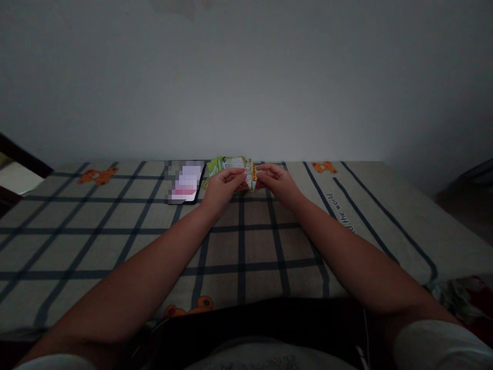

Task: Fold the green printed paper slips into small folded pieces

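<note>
A small white, yellow and pink packet (251, 175) is pinched between my two hands above the far part of the table. My left hand (224, 188) closes on its left side, thumb and fingers together. On its right side, my right hand (278, 184) grips with thumb and fingertips. Behind my left hand lies a green package (225, 163) with a white printed label, partly hidden by that hand. The fingertips cover parts of the small packet, and its exact shape is hard to make out.
A phone (188, 183) with a lit, blurred screen lies left of the green package. The table (115, 216) has a checked cloth with bear prints and meets a grey wall (246, 77). Dark wooden furniture (23, 156) stands at the far left; coloured fabric (468, 303) shows at the lower right.
</note>
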Motion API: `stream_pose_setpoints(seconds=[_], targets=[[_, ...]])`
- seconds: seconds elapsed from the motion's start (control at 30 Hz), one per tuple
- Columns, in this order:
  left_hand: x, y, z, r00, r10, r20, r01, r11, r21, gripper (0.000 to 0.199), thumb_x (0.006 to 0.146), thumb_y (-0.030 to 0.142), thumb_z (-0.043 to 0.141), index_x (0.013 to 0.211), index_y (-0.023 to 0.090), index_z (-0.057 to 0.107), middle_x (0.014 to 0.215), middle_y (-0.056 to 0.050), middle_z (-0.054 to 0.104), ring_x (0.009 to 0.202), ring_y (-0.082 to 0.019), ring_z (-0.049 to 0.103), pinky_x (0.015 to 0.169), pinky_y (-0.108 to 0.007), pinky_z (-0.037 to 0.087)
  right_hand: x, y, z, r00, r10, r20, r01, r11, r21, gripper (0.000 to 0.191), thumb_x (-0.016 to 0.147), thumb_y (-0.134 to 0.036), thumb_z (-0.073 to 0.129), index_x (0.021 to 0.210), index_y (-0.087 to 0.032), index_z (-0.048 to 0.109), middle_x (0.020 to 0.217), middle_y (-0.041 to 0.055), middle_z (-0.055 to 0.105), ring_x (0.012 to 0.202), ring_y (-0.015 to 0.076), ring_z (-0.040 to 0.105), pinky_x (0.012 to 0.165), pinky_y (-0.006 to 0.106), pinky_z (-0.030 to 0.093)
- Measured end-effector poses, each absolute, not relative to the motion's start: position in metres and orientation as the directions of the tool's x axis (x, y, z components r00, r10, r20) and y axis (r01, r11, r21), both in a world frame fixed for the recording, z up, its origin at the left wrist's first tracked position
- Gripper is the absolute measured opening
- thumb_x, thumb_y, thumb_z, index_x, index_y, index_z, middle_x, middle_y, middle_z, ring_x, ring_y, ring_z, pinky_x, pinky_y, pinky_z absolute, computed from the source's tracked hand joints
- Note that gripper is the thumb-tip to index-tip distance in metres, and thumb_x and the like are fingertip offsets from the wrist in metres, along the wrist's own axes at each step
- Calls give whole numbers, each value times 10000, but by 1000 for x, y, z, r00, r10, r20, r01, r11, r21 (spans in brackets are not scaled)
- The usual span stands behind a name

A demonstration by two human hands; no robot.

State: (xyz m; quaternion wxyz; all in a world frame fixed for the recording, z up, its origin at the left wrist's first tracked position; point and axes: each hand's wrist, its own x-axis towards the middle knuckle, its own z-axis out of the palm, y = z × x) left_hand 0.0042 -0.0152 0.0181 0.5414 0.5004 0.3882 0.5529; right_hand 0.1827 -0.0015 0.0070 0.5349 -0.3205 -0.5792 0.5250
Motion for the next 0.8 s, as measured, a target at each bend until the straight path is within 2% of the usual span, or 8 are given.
stream_pose_setpoints(seconds=[0.2,0.37,0.53,0.8], targets=[[4,-18,21,66,989,136,-209,-120,970,224,648,311,797,810,174,724,858,-31,720,773,-148,652,793,-318,557,184,-4,9,-251,919,303,-142,274,-951,308,742,-452,777,888,-199,678,730,-10,695,659,118,654,675,287,568],[3,-20,24,84,987,137,-228,-115,967,236,684,383,782,783,171,747,884,-49,728,833,-173,658,780,-317,562,185,-5,9,-237,925,296,-111,277,-954,267,759,-433,756,871,-195,711,743,1,696,687,128,661,721,314,572],[4,-20,23,83,983,166,-157,-152,976,289,636,353,831,847,176,744,891,-51,743,830,-176,673,819,-329,554,185,-6,10,-234,930,283,-87,270,-959,310,738,-468,775,867,-192,715,808,14,715,708,130,659,734,316,570],[4,-18,22,103,971,217,-153,-200,968,294,660,293,805,905,169,697,875,-44,730,824,-167,682,831,-336,553,182,-4,11,-233,928,291,-143,263,-954,402,662,-429,844,945,-214,655,843,7,723,730,134,668,720,302,571]])
